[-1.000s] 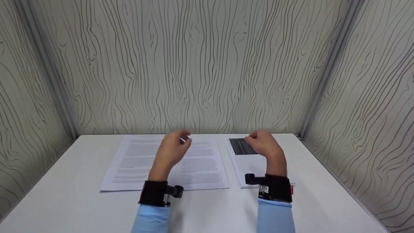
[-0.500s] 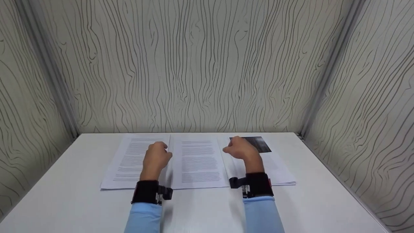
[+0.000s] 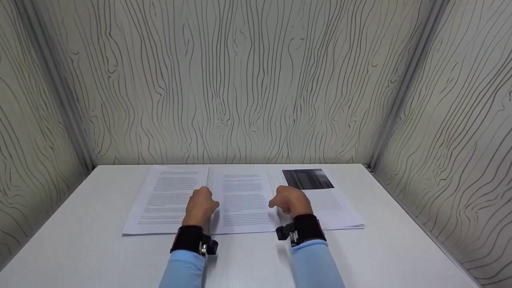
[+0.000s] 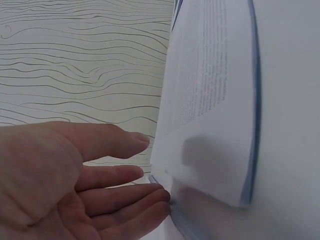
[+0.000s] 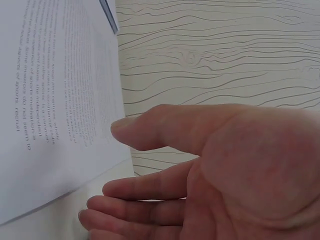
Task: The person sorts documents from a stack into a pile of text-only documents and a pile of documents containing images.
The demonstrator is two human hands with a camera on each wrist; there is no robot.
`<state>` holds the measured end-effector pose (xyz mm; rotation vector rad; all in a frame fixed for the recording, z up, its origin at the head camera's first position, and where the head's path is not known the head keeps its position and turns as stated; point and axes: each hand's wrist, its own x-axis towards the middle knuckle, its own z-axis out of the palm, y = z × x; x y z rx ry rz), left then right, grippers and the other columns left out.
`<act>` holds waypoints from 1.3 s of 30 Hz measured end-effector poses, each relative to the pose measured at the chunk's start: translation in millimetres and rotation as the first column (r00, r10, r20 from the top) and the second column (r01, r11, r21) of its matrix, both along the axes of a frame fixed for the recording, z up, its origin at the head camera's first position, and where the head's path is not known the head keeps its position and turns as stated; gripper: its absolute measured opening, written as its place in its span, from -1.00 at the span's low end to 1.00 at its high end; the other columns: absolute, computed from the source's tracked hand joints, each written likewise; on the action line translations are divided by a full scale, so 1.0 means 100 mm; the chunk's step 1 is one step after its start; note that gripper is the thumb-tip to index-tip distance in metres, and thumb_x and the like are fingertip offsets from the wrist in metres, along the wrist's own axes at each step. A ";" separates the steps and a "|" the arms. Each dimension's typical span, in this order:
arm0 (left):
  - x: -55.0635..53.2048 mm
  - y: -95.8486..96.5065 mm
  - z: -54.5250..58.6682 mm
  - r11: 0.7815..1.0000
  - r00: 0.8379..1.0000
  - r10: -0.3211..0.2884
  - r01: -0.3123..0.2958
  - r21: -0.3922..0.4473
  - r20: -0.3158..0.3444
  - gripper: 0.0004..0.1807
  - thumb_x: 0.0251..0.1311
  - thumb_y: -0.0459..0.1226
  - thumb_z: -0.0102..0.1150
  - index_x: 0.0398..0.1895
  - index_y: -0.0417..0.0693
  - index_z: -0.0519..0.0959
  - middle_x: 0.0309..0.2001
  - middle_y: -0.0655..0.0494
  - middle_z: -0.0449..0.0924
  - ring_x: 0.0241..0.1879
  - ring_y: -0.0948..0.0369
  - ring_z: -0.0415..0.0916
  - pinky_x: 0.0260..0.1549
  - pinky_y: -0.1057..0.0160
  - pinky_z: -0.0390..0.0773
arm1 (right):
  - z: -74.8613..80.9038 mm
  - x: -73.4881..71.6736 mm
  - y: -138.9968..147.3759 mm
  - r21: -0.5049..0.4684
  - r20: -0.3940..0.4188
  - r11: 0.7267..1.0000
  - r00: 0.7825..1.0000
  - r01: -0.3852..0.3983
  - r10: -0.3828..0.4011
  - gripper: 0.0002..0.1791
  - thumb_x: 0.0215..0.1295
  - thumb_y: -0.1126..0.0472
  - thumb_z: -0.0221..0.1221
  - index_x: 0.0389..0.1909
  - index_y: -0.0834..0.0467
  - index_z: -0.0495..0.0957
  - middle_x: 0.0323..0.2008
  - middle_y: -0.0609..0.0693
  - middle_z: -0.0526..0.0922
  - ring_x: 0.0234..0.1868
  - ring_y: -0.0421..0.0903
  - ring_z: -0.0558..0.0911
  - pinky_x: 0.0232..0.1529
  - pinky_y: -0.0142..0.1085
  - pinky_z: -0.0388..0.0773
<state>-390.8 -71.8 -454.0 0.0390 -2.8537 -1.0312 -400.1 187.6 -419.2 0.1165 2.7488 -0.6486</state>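
Note:
Three stacks of printed paper lie side by side on a white table. My left hand is over the gap between the left stack and the middle stack. In the left wrist view, its thumb and fingers are relaxed and apart, with nothing between them; the fingertips are low beside the stack's edge. My right hand is at the right edge of the middle stack, partly over the right stack. The right wrist view shows its palm bare, thumb and fingers apart beside the printed sheet.
A dark printed picture fills the top of the right stack. The white table ends at a back wall with a wood-grain pattern. Similar walls stand at both sides. Each wrist wears a black strap with a small camera.
Both hands have come back toward me. The right hand has moved left, off the dark picture; the left has shifted left, then slightly right. The paper stacks have not visibly moved.

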 end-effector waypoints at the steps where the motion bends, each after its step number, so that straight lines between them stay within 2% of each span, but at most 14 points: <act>1: 0.00 0.01 -0.01 1.000 1.000 -0.002 0.002 0.000 0.001 -0.65 0.01 -0.44 0.28 -0.10 -0.49 0.60 -0.17 -0.34 0.64 -0.27 -0.04 0.62 -0.17 -0.03 0.60 | -0.01 0.00 -0.01 0.002 0.010 1.000 1.000 0.012 -0.012 -0.74 0.19 0.09 0.30 -0.26 0.19 0.52 -0.65 -0.02 0.40 -0.62 -0.10 0.39 -0.57 -0.27 0.27; 5: -0.02 0.06 -0.06 1.000 1.000 -0.004 0.004 0.000 0.013 -0.71 0.01 -0.46 0.27 -0.17 -0.47 0.61 -0.27 -0.29 0.66 -0.36 0.00 0.59 -0.27 0.01 0.61 | -0.06 -0.03 -0.03 0.000 0.038 0.999 0.998 0.051 -0.051 -0.76 0.19 0.14 0.32 -0.23 0.18 0.55 -0.63 -0.01 0.42 -0.63 -0.10 0.39 -0.58 -0.28 0.26; 12: -0.02 0.11 -0.06 1.000 1.000 0.003 -0.003 0.018 0.023 -0.59 0.06 -0.46 0.27 0.01 -0.50 0.56 -0.10 -0.34 0.64 -0.28 0.01 0.61 -0.17 0.00 0.60 | -0.09 -0.06 -0.03 0.025 0.035 1.000 0.999 0.004 -0.005 -0.74 0.19 0.15 0.35 -0.20 0.20 0.58 -0.44 0.08 0.58 -0.50 -0.04 0.54 -0.48 -0.25 0.37; 17: -0.03 0.13 -0.02 1.000 0.999 0.018 -0.018 0.014 0.028 -0.59 0.09 -0.45 0.27 0.03 -0.47 0.56 -0.07 -0.33 0.63 -0.18 -0.04 0.62 -0.10 -0.04 0.58 | -0.08 -0.06 -0.02 -0.002 0.025 1.000 1.000 0.004 -0.004 -0.71 0.18 0.15 0.35 -0.16 0.21 0.57 -0.39 0.10 0.61 -0.45 -0.02 0.59 -0.47 -0.25 0.41; 20: -0.03 0.15 -0.04 0.999 0.999 0.038 -0.038 0.025 0.010 -0.62 0.09 -0.46 0.26 0.01 -0.47 0.56 -0.11 -0.32 0.63 -0.16 -0.07 0.64 -0.13 -0.03 0.60 | -0.08 -0.05 -0.01 -0.019 0.014 1.000 1.000 0.002 -0.002 -0.71 0.19 0.17 0.35 -0.15 0.22 0.57 -0.38 0.11 0.62 -0.45 -0.02 0.59 -0.48 -0.26 0.43; 24: -0.06 0.16 -0.10 0.992 0.996 0.085 -0.083 0.095 -0.021 -0.61 0.09 -0.45 0.30 -0.01 -0.49 0.54 -0.16 -0.30 0.64 -0.16 -0.09 0.63 -0.18 0.00 0.61 | -0.08 -0.05 -0.01 -0.015 0.013 1.000 1.000 -0.008 0.009 -0.76 0.18 0.18 0.35 -0.21 0.22 0.58 -0.41 0.11 0.62 -0.48 -0.03 0.58 -0.47 -0.24 0.43; 27: -0.08 0.18 -0.14 0.982 0.995 0.097 -0.092 0.165 -0.017 -0.56 0.09 -0.43 0.34 0.03 -0.50 0.53 -0.11 -0.31 0.64 -0.10 -0.11 0.62 -0.12 0.00 0.60 | -0.10 -0.05 0.00 -0.002 0.016 1.000 1.000 -0.027 0.027 -0.81 0.18 0.20 0.35 -0.26 0.21 0.60 -0.46 0.09 0.61 -0.51 -0.04 0.56 -0.48 -0.24 0.41; 32: -0.10 0.23 -0.15 0.959 0.997 0.073 -0.070 0.275 0.000 -0.64 0.10 -0.40 0.35 -0.01 -0.37 0.63 -0.03 -0.24 0.63 -0.03 -0.08 0.58 -0.08 -0.02 0.58 | -0.12 -0.08 0.01 0.023 -0.021 0.998 0.998 -0.062 0.062 -0.93 0.15 0.33 0.31 -0.38 0.22 0.61 -0.57 0.04 0.54 -0.58 -0.06 0.49 -0.57 -0.28 0.34; 36: -0.11 0.26 -0.13 0.935 0.998 0.048 -0.032 0.353 -0.037 -0.68 0.11 -0.39 0.35 -0.04 -0.28 0.67 0.04 -0.22 0.60 0.02 -0.09 0.55 -0.05 -0.04 0.56 | -0.11 -0.09 0.01 0.016 -0.058 0.996 0.995 -0.085 0.085 -0.95 0.15 0.38 0.30 -0.42 0.23 0.61 -0.57 0.03 0.53 -0.57 -0.06 0.49 -0.57 -0.28 0.35; 39: -0.10 0.27 -0.14 0.914 0.999 0.006 0.016 0.406 -0.052 -0.65 0.16 -0.41 0.29 0.04 -0.26 0.64 0.06 -0.22 0.58 0.03 -0.08 0.55 0.01 -0.07 0.52 | -0.13 -0.09 0.02 0.012 -0.079 0.994 0.991 -0.108 0.108 -0.95 0.14 0.39 0.31 -0.43 0.24 0.61 -0.55 0.03 0.56 -0.56 -0.06 0.51 -0.55 -0.29 0.38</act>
